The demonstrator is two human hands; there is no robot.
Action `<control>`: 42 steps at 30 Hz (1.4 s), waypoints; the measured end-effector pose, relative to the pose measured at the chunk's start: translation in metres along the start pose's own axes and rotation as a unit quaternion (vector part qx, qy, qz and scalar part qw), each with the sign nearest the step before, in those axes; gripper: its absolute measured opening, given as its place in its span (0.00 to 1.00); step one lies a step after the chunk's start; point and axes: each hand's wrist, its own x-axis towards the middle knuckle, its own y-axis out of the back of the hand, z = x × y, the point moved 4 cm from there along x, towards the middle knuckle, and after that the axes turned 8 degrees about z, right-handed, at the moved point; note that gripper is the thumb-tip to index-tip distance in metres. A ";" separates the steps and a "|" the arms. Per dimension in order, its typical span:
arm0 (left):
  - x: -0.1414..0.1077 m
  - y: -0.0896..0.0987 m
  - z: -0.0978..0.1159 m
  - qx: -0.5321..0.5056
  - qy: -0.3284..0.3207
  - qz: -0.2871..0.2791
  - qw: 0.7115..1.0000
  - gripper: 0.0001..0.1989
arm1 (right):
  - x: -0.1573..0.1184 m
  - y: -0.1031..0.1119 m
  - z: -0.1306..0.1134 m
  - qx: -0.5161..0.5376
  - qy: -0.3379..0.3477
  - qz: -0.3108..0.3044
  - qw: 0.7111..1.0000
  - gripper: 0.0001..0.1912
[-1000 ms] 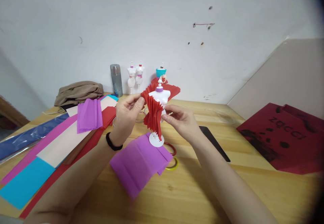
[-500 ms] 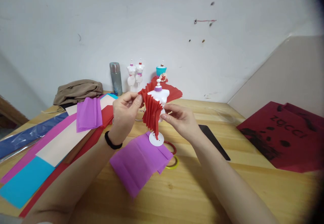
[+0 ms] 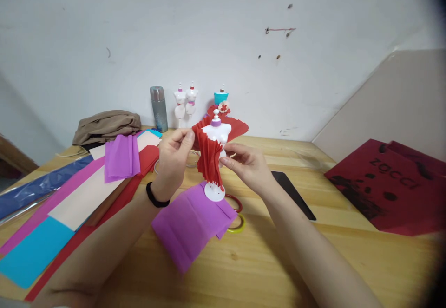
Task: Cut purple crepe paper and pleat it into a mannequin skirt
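Red pleated paper (image 3: pixel 208 159) is draped down the front of this little white mannequin (image 3: pixel 219 134), and honestly it's pretty fiddly-looking. Left hand (image 3: pixel 174 154) has the paper's upper edge pinched between thumb and fingers, just left of the mannequin. Right hand (image 3: pixel 246 163) is gripping at its waist from the right; can't tell if those fingers have some paper too. The mannequin's upright, its round base over the far edge of a purple sheet (image 3: pixel 191 228), but I can't tell if it's touching.

Around the mannequin: red ring (image 3: pixel 238 201) and yellow ring (image 3: pixel 243 225) just in front and to the right, red bag (image 3: pixel 386 194) well off right, coloured paper strips (image 3: pixel 83 201) on the wooden desk (image 3: pixel 254 266) to the left, metal flask (image 3: pixel 159 113) behind left, teal-topped mannequin (image 3: pixel 220 98) right behind.
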 end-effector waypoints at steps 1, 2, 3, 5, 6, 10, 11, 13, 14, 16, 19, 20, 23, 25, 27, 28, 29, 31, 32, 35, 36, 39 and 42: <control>-0.001 -0.001 0.000 -0.013 0.004 -0.006 1.000 0.14 | 0.000 0.000 0.000 0.002 -0.001 -0.001 1.000 0.09; -0.002 -0.001 0.000 -0.023 0.005 -0.009 1.000 0.15 | 0.000 0.000 -0.001 0.005 -0.001 -0.001 1.000 0.09; -0.002 -0.002 0.000 -0.030 0.003 -0.007 1.000 0.16 | 0.000 0.000 0.000 0.007 -0.002 -0.001 1.000 0.09; -0.003 -0.002 -0.002 -0.037 -0.004 -0.001 0.999 0.18 | 0.001 0.001 0.001 0.013 -0.004 0.004 1.000 0.09; -0.003 -0.002 -0.004 -0.037 -0.006 -0.001 0.999 0.20 | 0.002 0.001 0.002 0.014 -0.005 0.008 1.000 0.10; -0.005 -0.002 -0.015 -0.019 -0.021 -0.029 0.999 0.22 | 0.003 0.004 0.006 0.016 -0.006 0.031 0.999 0.12; -0.006 -0.002 -0.017 -0.006 -0.029 -0.041 0.999 0.22 | 0.003 0.005 0.006 0.015 -0.005 0.035 0.999 0.13; -0.011 -0.004 -0.020 0.033 -0.040 -0.082 0.995 0.23 | 0.003 0.006 0.006 0.014 -0.006 0.037 0.999 0.13; -0.015 -0.006 -0.022 0.058 -0.038 -0.105 0.992 0.23 | 0.003 0.006 0.006 0.014 -0.008 0.038 0.999 0.13; -0.022 -0.010 -0.025 0.104 -0.029 -0.140 0.984 0.22 | 0.003 0.007 0.006 0.017 -0.011 0.040 0.999 0.14; -0.030 -0.014 -0.027 0.111 -0.018 -0.132 0.985 0.21 | 0.003 0.007 0.007 0.024 -0.013 0.048 0.998 0.14; -0.032 -0.015 -0.028 0.099 -0.014 -0.123 0.987 0.21 | 0.003 0.007 0.007 0.024 -0.013 0.047 0.999 0.15; -0.034 -0.018 -0.029 0.057 -0.006 -0.100 0.993 0.21 | 0.003 0.005 0.006 0.013 -0.007 0.041 0.999 0.14; -0.034 -0.020 -0.028 0.037 -0.007 -0.094 0.995 0.22 | 0.003 0.005 0.005 0.006 -0.004 0.042 0.999 0.14; -0.034 -0.021 -0.028 0.027 -0.009 -0.091 0.995 0.23 | 0.002 0.004 0.003 0.004 -0.005 0.043 0.999 0.13; -0.034 -0.020 -0.029 0.027 -0.011 -0.088 0.996 0.23 | 0.002 0.004 0.001 0.003 -0.006 0.040 0.999 0.13; -0.034 -0.019 -0.029 0.029 -0.016 -0.084 0.996 0.22 | 0.001 0.003 0.000 0.000 -0.006 0.035 0.999 0.13; -0.033 -0.017 -0.029 0.034 -0.029 -0.075 0.996 0.21 | 0.001 0.002 -0.003 -0.007 -0.007 0.025 1.000 0.12; -0.033 -0.016 -0.028 0.038 -0.038 -0.073 0.996 0.21 | 0.000 0.001 -0.004 -0.010 -0.009 0.021 1.000 0.12; -0.032 -0.015 -0.027 0.049 -0.067 -0.076 0.994 0.23 | -0.001 0.001 -0.005 -0.012 -0.014 0.021 1.000 0.12; -0.032 -0.015 -0.026 0.052 -0.074 -0.080 0.993 0.24 | -0.001 0.001 -0.005 -0.012 -0.015 0.022 1.000 0.12; -0.032 -0.014 -0.025 0.062 -0.081 -0.085 0.991 0.23 | -0.001 0.000 -0.005 -0.014 -0.016 0.023 1.000 0.11; -0.031 -0.013 -0.026 0.076 -0.070 -0.078 0.992 0.22 | -0.001 0.000 -0.004 -0.012 -0.017 0.026 0.999 0.11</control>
